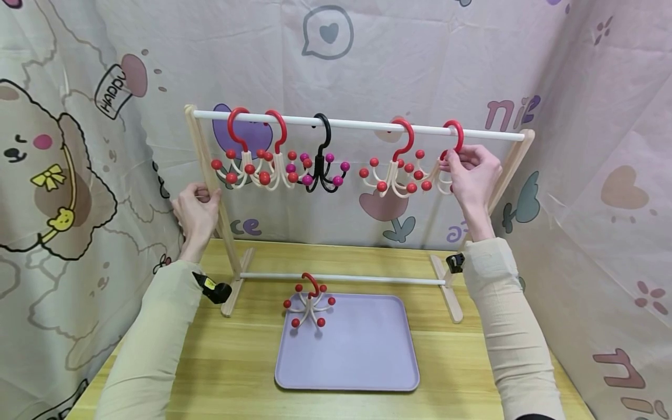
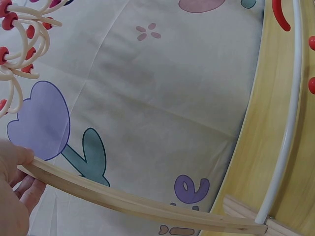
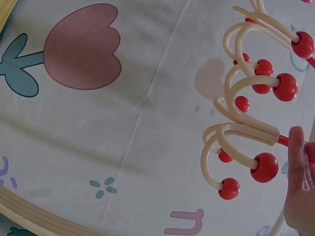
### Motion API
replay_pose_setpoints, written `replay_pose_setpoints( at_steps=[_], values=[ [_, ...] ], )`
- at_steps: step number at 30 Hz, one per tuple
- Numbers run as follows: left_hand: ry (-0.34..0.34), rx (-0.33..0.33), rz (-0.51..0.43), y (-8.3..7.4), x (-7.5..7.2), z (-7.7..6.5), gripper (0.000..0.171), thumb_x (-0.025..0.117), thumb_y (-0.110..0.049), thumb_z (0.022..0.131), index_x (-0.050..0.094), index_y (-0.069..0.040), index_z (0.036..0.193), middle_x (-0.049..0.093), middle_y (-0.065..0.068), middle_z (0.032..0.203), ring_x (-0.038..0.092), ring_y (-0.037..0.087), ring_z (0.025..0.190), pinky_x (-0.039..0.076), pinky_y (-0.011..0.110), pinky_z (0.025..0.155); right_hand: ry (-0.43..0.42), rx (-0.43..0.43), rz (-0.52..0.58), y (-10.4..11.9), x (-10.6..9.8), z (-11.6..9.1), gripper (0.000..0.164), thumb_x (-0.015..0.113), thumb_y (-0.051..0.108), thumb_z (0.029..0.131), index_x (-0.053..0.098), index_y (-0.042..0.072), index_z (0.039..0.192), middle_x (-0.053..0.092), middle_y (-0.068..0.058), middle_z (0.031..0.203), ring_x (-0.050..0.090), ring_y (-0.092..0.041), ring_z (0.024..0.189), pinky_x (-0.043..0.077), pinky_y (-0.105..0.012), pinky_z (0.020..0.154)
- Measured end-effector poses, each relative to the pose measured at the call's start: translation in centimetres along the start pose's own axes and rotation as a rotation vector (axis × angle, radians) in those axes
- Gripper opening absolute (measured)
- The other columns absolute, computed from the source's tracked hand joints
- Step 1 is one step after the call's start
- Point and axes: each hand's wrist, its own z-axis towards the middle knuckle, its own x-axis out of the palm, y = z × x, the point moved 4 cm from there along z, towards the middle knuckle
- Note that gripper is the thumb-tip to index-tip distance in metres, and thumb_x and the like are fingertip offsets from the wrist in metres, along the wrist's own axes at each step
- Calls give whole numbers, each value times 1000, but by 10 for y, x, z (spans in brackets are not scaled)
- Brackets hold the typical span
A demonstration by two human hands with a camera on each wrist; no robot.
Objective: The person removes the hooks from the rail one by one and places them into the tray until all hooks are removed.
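My right hand (image 1: 476,175) pinches the red hook of a cream octopus-style hanger (image 3: 248,132) with red balls on its arm tips. That hook loops over the white top rail (image 1: 357,124) near its right end. My left hand (image 1: 196,213) grips the left wooden post (image 2: 98,194) of the rack, thumb on one side and fingers on the other. Two red-hooked hangers, one of them this cream one (image 1: 247,169), hang at the left of the rail. A black hanger (image 1: 319,166) with magenta balls hangs mid-rail, and another red-hooked hanger (image 1: 391,175) hangs left of my right hand.
A lilac tray (image 1: 362,350) lies on the wood-grain table (image 1: 226,361) in front of the rack. One red-hooked hanger (image 1: 310,306) stands on its back left corner. A lower white bar (image 1: 341,278) joins the rack's feet, with patterned cloth (image 1: 341,70) behind.
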Motion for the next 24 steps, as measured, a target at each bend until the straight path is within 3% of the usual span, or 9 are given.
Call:
replay_pose_setpoints(
  at_steps=[4,12,24],
  values=[
    [1,-5,-2,0,0,0,30,67,-21,95,69,4,112,69,26,107,56,37,114,35,49,105,-18,1,5,1,-2,0,17,71,11,91,71,2,106,74,0,90,70,1,67,56,-13,66],
    [-5,-6,4,0,-1,0,29,68,-20,94,69,4,112,69,25,107,57,37,111,37,49,103,-49,-26,12,1,-6,-1,21,71,12,92,69,-2,108,77,-10,99,71,0,72,56,-13,70],
    [-7,-12,4,-1,0,0,29,69,-19,94,69,4,112,69,25,106,57,36,111,38,48,101,-138,-108,104,4,-16,-3,13,73,11,90,73,6,102,78,-13,102,73,-4,75,57,-15,73]
  ],
)
